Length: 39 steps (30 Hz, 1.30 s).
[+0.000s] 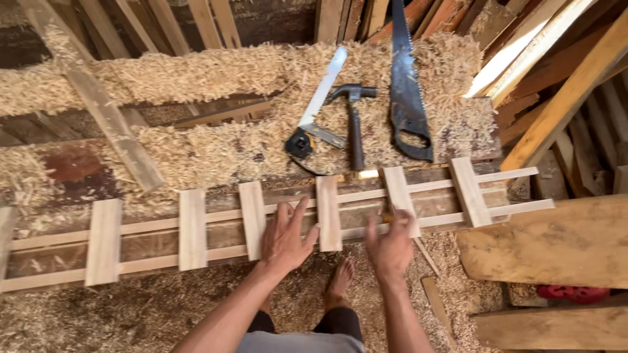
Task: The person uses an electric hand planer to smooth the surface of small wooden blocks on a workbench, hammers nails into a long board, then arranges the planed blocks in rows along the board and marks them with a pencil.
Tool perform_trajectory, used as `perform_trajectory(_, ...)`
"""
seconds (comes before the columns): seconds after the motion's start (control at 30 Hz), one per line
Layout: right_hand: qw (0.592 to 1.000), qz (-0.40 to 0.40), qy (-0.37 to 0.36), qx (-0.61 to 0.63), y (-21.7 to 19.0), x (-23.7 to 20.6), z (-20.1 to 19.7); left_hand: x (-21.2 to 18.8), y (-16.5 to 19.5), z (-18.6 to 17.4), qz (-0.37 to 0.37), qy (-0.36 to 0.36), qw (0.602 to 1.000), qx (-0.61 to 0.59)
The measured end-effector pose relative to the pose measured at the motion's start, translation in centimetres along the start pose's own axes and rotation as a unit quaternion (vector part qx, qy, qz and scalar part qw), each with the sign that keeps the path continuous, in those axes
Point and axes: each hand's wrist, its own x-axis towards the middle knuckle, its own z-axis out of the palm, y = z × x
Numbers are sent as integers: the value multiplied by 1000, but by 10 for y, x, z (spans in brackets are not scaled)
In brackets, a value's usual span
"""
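Observation:
A long ladder-like wooden frame [196, 229] of two thin rails and several short flat slats lies across a workbench. My left hand [285, 236] rests flat on the rails between two slats, fingers spread. My right hand [390, 243] hovers at the lower rail beside another slat [400, 199], fingers curled; a small yellowish thing shows at its fingertips, but I cannot tell whether it is held.
Behind the frame, on wood shavings, lie a hammer [355, 127], a handsaw [407, 91], a try square [320, 98] and a tape measure [299, 142]. A plank [98, 104] lies to the left, boards [556, 242] to the right. My bare foot [339, 282] stands below.

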Motion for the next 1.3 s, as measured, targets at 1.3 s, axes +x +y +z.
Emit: perform_trajectory(1.3,997,0,-72,-33,293,198,-135,88,354,170,5,56,998,32)
